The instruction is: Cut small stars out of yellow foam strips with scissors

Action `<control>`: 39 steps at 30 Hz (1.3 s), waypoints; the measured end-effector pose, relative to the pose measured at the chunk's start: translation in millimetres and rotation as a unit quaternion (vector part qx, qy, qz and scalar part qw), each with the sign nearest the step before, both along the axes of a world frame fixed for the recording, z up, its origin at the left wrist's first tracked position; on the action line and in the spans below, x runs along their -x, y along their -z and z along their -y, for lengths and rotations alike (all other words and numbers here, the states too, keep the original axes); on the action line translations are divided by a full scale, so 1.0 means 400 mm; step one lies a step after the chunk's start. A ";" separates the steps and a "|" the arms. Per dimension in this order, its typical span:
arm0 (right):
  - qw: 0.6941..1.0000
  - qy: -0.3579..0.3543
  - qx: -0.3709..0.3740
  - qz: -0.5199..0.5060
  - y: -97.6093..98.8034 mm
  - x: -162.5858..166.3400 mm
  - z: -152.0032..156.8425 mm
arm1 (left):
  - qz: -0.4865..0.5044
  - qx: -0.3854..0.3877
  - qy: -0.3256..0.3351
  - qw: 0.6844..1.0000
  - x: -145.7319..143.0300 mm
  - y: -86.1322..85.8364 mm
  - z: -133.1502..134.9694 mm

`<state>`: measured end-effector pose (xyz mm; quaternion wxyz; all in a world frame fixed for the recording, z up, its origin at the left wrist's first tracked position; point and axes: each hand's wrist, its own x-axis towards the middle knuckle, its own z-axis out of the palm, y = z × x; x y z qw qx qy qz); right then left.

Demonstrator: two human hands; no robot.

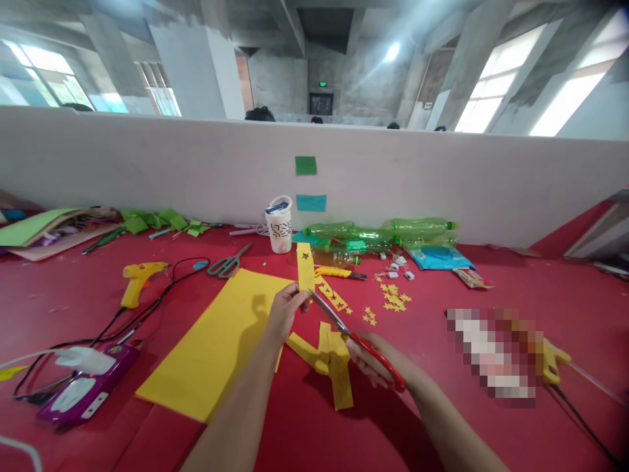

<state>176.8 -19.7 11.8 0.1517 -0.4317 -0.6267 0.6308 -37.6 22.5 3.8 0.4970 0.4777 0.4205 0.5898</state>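
Left hand pinches strip by lower end, above tabletop, short of far edge. Right hand grips scissors. Strip looks light, bendy, probably weak around star hole; grip solid end.

No lettering is legible (the lit green sign included).

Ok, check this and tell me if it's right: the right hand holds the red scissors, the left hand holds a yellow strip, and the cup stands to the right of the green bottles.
One slip: in the head view the cup stands to the left of the green bottles. The right hand does hold the red scissors, the left hand a yellow strip.
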 end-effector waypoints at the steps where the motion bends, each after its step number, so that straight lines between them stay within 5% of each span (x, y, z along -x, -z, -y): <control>1: 1.000 -0.002 0.000 0.002 -0.006 0.000 0.001 | -0.001 0.001 0.000 1.000 0.000 -0.001 0.000; 25: 1.000 -0.008 0.004 0.018 -0.022 -0.009 -0.003 | 0.004 0.024 0.003 1.000 0.004 0.004 -0.001; 39: 1.000 0.024 -0.008 0.007 0.026 0.008 -0.011 | 0.025 0.005 -0.006 1.000 -0.005 0.000 0.003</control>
